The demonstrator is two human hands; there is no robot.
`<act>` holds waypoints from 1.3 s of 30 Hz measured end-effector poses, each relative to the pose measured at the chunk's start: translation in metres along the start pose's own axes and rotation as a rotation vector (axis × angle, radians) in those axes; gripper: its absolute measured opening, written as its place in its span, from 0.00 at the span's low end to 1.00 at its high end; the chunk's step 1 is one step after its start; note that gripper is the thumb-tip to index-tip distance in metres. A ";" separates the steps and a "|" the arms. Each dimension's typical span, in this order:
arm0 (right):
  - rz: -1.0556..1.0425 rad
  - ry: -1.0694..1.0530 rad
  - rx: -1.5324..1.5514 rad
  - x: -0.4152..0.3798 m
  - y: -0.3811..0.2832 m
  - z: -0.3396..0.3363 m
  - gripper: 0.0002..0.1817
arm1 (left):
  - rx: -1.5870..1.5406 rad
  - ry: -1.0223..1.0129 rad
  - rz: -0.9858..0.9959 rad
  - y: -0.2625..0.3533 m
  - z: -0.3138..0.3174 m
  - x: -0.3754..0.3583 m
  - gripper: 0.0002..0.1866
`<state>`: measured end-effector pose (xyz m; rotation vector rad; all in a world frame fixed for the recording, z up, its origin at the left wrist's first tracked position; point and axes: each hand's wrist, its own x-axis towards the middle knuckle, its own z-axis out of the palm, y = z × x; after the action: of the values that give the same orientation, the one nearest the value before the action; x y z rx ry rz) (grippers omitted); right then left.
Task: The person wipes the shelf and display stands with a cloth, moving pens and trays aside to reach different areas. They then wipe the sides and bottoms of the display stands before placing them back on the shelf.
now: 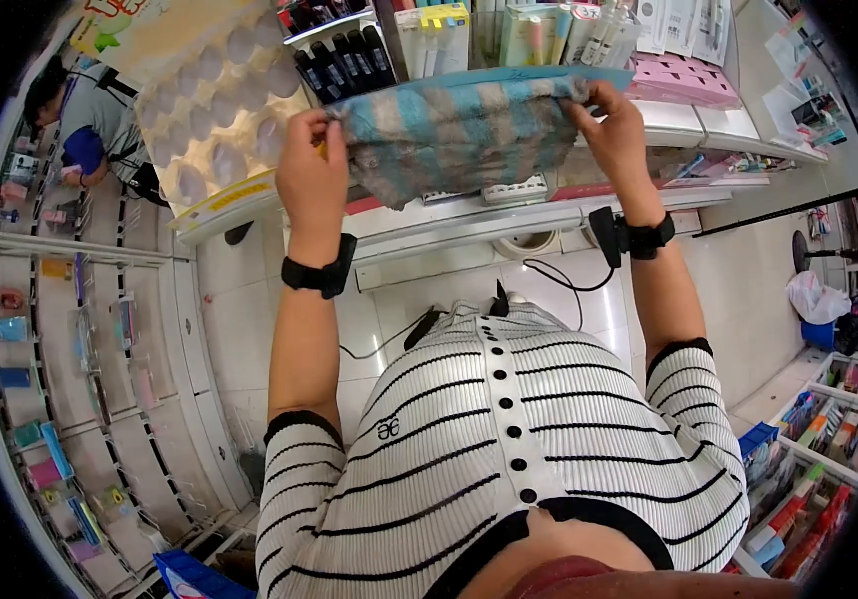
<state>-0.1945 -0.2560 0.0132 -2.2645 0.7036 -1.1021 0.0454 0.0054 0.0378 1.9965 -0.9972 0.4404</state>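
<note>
A blue and grey striped cloth (464, 135) is stretched between my two hands at the front of a shelf display. My left hand (311, 165) pinches its upper left corner, fingers closed. At the upper right corner, my right hand (610, 130) grips the cloth between thumb and fingers. The lower edge of the cloth hangs loose and uneven over the shelf front. Right behind it are black capped tubes (347, 65) on the left and boxed cosmetics (434, 40) in the middle.
A tray with round hollows (219, 110) stands left of the cloth. Pink boxes (683, 80) sit at the right. Another person (99, 125) bends by the left wall racks (89, 339). Product bins (798, 489) are at lower right. A cable (573, 290) hangs from my right wristband.
</note>
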 end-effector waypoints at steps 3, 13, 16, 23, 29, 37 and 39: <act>0.021 0.018 -0.177 -0.008 -0.008 0.002 0.16 | 0.084 0.021 0.036 -0.002 0.005 -0.008 0.15; -0.435 0.190 -0.101 -0.022 -0.028 0.007 0.21 | 0.121 -0.004 0.570 0.012 0.008 -0.033 0.20; -0.654 0.057 -0.306 -0.029 -0.036 0.006 0.22 | 0.135 -0.052 0.540 0.013 0.013 -0.032 0.21; -0.465 -0.080 -0.399 -0.032 -0.033 0.010 0.15 | 0.148 -0.185 0.443 0.009 0.020 -0.035 0.19; -0.400 -0.104 -0.517 -0.030 -0.046 0.022 0.15 | 0.227 -0.269 0.358 0.016 0.026 -0.029 0.17; -0.475 0.009 -0.154 -0.042 -0.039 -0.011 0.12 | 0.061 -0.174 0.369 0.021 0.003 -0.037 0.15; -0.336 0.067 -0.135 -0.060 -0.022 -0.014 0.11 | 0.030 -0.081 0.372 0.018 -0.007 -0.055 0.14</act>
<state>-0.2330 -0.2040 0.0020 -2.5364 0.4423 -1.3243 -0.0031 0.0317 0.0175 1.8686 -1.4287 0.5792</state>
